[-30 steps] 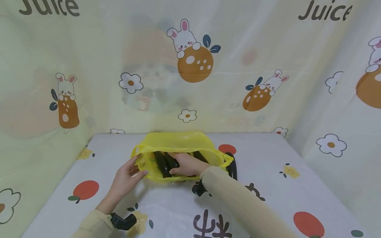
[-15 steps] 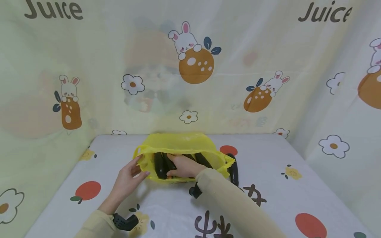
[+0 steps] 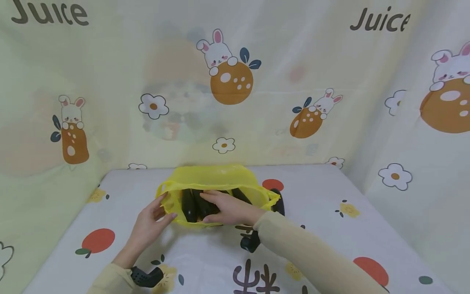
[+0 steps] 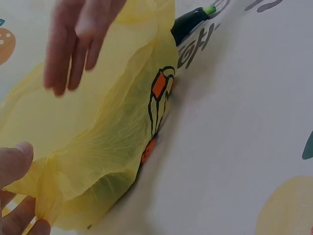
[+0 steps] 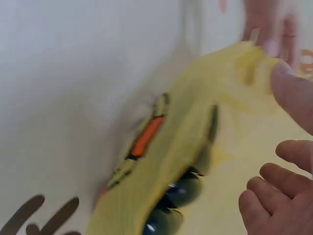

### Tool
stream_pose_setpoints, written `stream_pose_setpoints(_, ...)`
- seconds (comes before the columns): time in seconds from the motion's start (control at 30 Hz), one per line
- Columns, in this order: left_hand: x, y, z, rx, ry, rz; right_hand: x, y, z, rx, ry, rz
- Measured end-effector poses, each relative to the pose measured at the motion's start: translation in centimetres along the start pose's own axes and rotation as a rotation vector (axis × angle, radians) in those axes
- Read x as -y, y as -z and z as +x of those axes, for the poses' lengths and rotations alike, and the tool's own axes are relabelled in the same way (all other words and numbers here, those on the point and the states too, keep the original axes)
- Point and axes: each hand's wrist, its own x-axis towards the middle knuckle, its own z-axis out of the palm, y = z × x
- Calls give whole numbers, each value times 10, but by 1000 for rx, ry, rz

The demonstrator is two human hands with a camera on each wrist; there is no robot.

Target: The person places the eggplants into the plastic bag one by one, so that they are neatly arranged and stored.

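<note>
A yellow plastic bag (image 3: 216, 175) lies on the table, its mouth facing me. Several dark, glossy eggplants (image 3: 189, 208) are inside it; their rounded ends also show along the bag's edge in the right wrist view. With thumb and fingers, my left hand (image 3: 148, 224) holds the left side of the bag's mouth by the handle. My right hand (image 3: 235, 209) hovers at the mouth over the eggplants. In the right wrist view its fingers (image 5: 274, 183) are spread and loosely bent, with nothing between them. Part of the bag's contents is hidden behind the right hand.
Another eggplant (image 4: 190, 24) with a green stem end lies outside the bag, to its right in the head view. Under everything is a printed white tablecloth (image 3: 312, 253). A printed curtain (image 3: 235, 122) hangs behind the table and along both sides.
My right hand was deeper among the eggplants, with its fingers around one; it has risen a little and now holds nothing. The left hand has kept its hold on the bag.
</note>
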Motion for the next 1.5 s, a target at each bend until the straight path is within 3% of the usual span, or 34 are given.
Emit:
stream_pose_setpoints(0.23, 0, 1, 0, 12, -2, 6, -7, 39, -56, -70, 46, 96)
stream_pose_setpoints(0.5, -2, -2, -3, 2, -19, 11, -46, 71, -118, -273, 17, 91)
stream_pose_setpoints(0.7, 2, -2, -3, -3, -6, 13, -81, 82, -145, -358, -109, 74)
stream_pose_setpoints(1.03, 1, -2, -1, 6, -1, 3, -125, 73, -152, -381, -288, 164)
stream_pose_setpoints(1.27, 2, -2, -2, 8, 8, -6, -156, 40, -140, -345, -377, 250)
stream_pose_setpoints(1.5, 0, -2, -1, 5, 6, -3, -169, 9, -127, -330, -399, 273)
